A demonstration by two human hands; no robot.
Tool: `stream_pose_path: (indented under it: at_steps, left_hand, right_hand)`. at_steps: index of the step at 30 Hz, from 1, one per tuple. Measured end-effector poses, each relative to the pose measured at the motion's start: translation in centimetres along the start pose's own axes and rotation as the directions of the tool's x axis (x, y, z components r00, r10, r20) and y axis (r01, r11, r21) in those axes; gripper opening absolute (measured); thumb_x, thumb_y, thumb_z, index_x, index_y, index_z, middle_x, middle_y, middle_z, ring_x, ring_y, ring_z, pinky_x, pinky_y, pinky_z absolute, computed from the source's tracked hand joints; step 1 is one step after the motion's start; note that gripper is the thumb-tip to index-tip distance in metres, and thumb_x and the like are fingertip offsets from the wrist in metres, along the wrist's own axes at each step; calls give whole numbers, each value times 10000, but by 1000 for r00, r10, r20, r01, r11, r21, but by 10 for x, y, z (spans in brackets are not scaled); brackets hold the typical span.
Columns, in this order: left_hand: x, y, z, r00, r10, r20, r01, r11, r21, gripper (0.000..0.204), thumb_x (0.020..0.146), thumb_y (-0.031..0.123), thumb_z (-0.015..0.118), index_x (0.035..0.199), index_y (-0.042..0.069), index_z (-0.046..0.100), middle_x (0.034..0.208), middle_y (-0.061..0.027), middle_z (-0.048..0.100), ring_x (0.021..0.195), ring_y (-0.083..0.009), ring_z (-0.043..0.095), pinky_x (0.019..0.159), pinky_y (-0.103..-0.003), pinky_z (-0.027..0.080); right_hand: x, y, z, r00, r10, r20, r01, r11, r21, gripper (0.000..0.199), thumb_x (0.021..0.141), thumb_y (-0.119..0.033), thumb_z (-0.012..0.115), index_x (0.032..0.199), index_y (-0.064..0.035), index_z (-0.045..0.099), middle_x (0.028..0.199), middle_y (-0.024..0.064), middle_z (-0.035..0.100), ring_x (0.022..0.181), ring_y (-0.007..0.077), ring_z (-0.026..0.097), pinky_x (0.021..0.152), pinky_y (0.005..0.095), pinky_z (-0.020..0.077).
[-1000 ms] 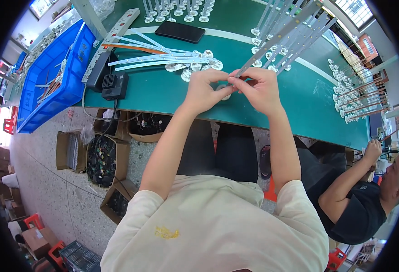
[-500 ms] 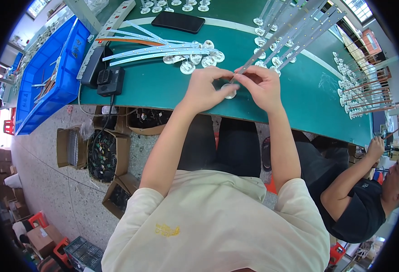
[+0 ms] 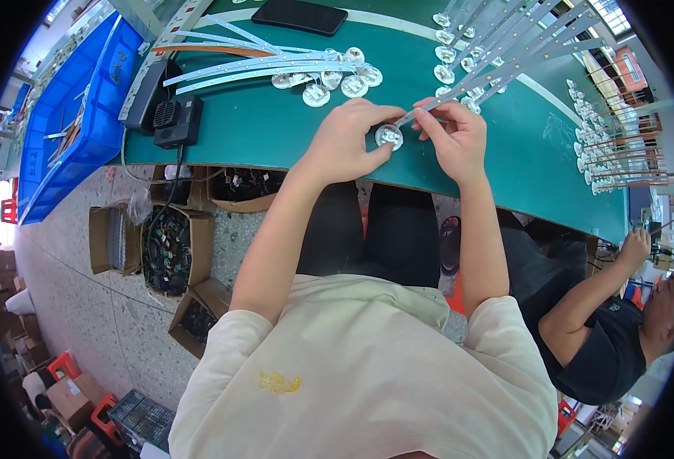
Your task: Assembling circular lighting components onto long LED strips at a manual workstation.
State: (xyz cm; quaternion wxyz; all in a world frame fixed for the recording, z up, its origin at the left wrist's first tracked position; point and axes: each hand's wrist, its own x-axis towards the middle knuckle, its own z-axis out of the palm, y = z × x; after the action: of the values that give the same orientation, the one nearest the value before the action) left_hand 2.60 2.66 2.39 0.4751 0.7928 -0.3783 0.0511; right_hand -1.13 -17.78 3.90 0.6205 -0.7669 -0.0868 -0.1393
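Observation:
A small round white disc (image 3: 389, 136) with parts on its face sits over the green bench in front of me. My left hand (image 3: 352, 141) curls around it, thumb at its lower edge and fingers at the far side. With thumb and fingers, my right hand (image 3: 453, 136) pinches a narrow LED strip (image 3: 409, 118) close to its end by the disc. The strip slants up to the right. Whether strip and disc are joined is too small to tell. Beyond my left hand lies a bunch of LED strips (image 3: 237, 70) with white discs (image 3: 316, 95) at their ends.
Several upright LED strips on round bases (image 3: 444, 73) stand beyond my right hand. A black phone (image 3: 300, 17) lies at the back. Left are a black adapter (image 3: 177, 121) and blue crate (image 3: 107, 126). Cardboard boxes (image 3: 199, 245) stand below. A co-worker (image 3: 597, 344) sits at right.
My right hand has shifted slightly right with the strip, its fingers a little more spread. The disc now shows its face more fully. The view has shifted slightly.

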Motion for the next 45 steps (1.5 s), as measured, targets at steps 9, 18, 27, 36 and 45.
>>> stream_pose_path:
  at_steps: [9,18,27,36,45]
  left_hand:
    - [2,-1,6,997,-55,-54,49,993,-109,497,816,69,691,1309,101,636,983,-99,745,878,-229,691,760,-342,515]
    - [3,-7,11,994,9,-105,-15,998,-54,490,754,119,771,1235,90,679,965,-99,737,861,-237,693,751,-348,527]
    - [-2,22,28,951,-87,-297,166,953,252,627,634,293,914,1150,29,676,968,-136,705,950,-318,656,828,-409,537]
    - [2,1,17,961,7,-275,54,975,214,438,659,219,910,1023,35,750,935,-98,620,908,-266,626,749,-392,538]
    - [2,0,2,998,11,-60,2,977,213,508,640,243,933,1087,70,768,843,-61,610,762,-211,613,674,-340,516]
  right_hand:
    - [0,2,5,998,-53,17,53,998,31,104,945,-18,703,1024,49,711,962,88,728,769,124,693,633,245,554]
    - [0,0,10,999,-31,25,31,1000,0,113,944,-23,705,1031,49,712,893,79,731,741,121,705,656,239,572]
    - [-2,-24,10,997,-25,-66,28,999,44,105,939,-8,705,1011,68,703,853,94,727,746,129,714,660,243,582]
    - [-4,-35,2,997,11,-82,-13,1000,-21,109,942,-16,705,1016,63,703,834,95,721,722,129,704,651,242,571]
    - [-6,-34,-4,992,102,-76,-104,994,-27,121,939,-28,711,1022,58,700,823,93,716,691,125,692,627,245,547]
